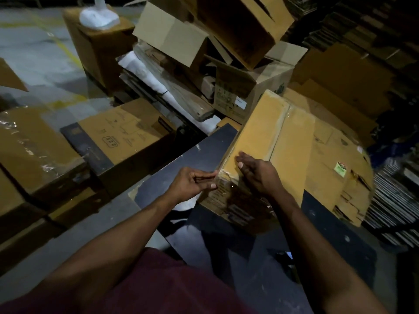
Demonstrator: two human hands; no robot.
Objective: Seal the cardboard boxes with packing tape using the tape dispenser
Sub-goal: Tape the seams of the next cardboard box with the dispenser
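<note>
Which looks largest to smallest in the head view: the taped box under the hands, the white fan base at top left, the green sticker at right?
1. Taped box, by far the largest.
2. Fan base; it stands farther away, so its true size is unsure.
3. Green sticker, smallest.

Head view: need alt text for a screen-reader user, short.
Seen from above, a person's two bare hands work at the near corner of a taped cardboard box lying on a dark table: the left hand touches the corner edge, and the right hand rests flat on top. Stacked and flattened cartons surround them; no tape dispenser shows.
</note>
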